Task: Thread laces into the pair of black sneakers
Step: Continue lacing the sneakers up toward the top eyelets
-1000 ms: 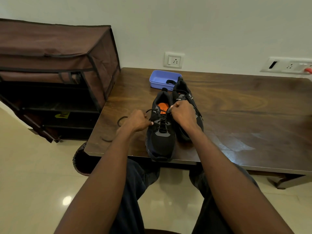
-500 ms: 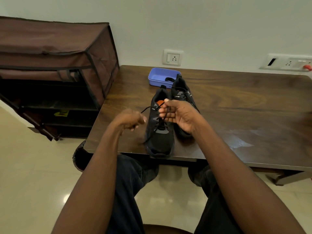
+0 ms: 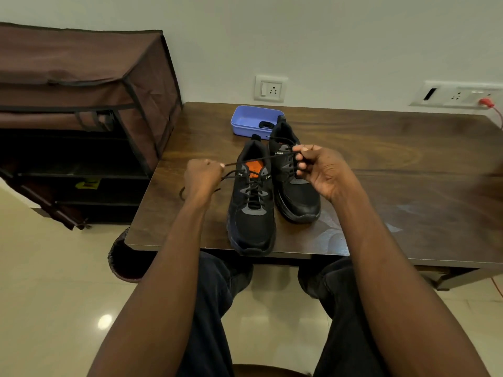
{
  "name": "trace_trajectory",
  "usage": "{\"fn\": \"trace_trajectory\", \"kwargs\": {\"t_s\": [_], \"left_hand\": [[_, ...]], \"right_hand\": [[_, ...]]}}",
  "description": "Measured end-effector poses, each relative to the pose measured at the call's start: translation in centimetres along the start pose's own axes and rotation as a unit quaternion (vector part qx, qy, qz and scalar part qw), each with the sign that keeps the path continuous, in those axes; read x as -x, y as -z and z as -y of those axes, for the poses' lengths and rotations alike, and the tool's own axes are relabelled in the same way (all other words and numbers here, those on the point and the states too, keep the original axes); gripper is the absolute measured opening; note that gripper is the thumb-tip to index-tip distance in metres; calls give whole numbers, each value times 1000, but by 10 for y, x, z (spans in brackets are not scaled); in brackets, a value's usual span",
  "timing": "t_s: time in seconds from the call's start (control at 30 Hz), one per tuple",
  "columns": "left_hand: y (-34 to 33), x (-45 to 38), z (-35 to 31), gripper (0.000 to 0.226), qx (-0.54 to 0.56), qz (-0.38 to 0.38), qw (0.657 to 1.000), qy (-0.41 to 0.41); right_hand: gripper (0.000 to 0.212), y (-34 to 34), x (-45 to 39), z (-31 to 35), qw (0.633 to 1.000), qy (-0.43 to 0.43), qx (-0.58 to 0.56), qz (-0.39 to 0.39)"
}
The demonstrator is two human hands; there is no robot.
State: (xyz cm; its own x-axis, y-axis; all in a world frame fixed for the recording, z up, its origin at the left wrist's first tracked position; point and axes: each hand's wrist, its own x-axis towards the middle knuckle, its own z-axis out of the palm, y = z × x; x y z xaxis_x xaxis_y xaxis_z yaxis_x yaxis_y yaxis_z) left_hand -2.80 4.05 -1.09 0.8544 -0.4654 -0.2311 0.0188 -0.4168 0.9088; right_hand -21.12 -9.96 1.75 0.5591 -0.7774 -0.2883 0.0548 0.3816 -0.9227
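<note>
Two black sneakers stand side by side on the dark wooden table [image 3: 381, 164], toes toward me. The left sneaker [image 3: 251, 213] has an orange insole and a black lace [image 3: 261, 158] running through its eyelets. My left hand [image 3: 202, 176] pinches one end of that lace to the left of the shoe. My right hand [image 3: 321, 170] pinches the other end above the right sneaker [image 3: 296, 194]. The lace stretches taut between both hands over the shoe's opening. A loose loop of lace lies on the table behind my left wrist.
A blue plastic tray [image 3: 250, 123] with a small black item sits behind the shoes. A brown fabric shoe rack [image 3: 81, 104] stands left of the table. Wall sockets [image 3: 269, 88] are mounted behind. The left sneaker's toe reaches the table's front edge.
My hands have moved apart and up, pulling the lace ends out to either side. The right hand went from over the left shoe to above the right shoe.
</note>
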Motion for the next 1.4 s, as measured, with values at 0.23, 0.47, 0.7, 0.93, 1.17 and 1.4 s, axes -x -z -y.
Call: {"fn": "trace_trajectory", "kwargs": {"t_s": [0.23,0.47,0.7,0.93,1.17,1.4], "left_hand": [[-3,-2,1,36,-135,-42,981,-130],[-21,18,-17,36,48,207,962,-172],[-23,16,-13,20,16,239,954,-182],[-35,14,-11,9,18,152,971,-185],[-61,-18,7,16,-259,41,935,-237],[-63,-15,2,9,-260,102,937,-209]], "right_hand": [[13,-7,-4,-16,986,25,161,-21],[22,-35,-7,-24,984,3,170,61],[3,-35,-8,-27,989,25,138,40],[19,-35,-21,-38,992,-8,127,-16],[20,-36,-27,-45,939,2,322,-116],[16,-38,-26,-46,919,-35,387,-71]]}}
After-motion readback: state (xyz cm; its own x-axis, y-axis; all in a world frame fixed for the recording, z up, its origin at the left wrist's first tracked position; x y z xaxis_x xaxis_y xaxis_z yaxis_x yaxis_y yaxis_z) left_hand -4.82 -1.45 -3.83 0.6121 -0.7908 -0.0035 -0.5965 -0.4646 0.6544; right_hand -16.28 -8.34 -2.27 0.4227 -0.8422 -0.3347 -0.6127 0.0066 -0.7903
